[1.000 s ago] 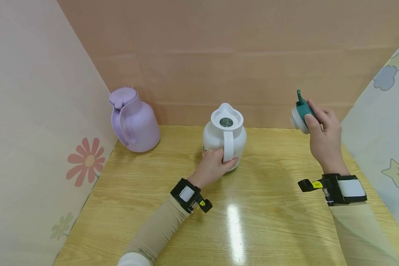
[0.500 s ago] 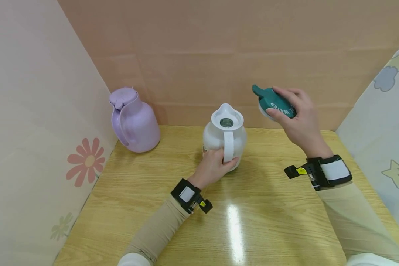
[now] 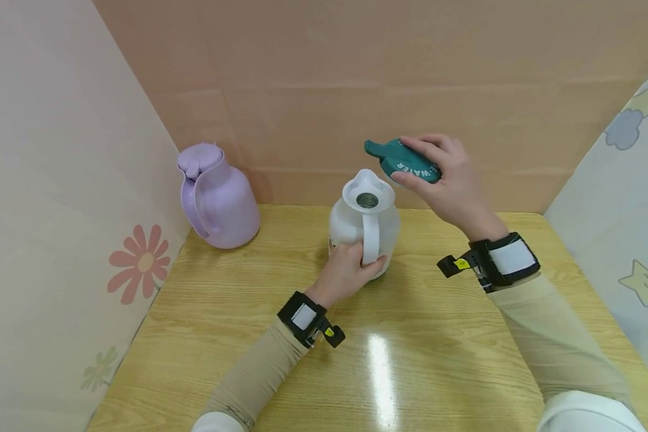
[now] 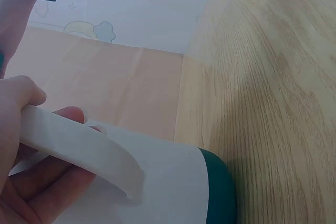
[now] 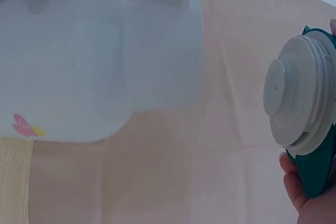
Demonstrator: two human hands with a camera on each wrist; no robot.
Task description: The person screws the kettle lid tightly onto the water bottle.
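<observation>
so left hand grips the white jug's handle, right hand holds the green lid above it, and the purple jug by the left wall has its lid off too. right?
Not quite. The head view shows the purple plastic jug with its lid on. The rest stands: the left hand grips the handle of the open white plastic jug, and the right hand holds the green screw lid above it.

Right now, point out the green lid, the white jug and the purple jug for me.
green lid (image 3: 410, 163), head view, on its green top face beside the lettering.
white jug (image 3: 371, 237), head view, on the middle of its handle.
purple jug (image 3: 229, 207), head view, on the side of its body.
</observation>
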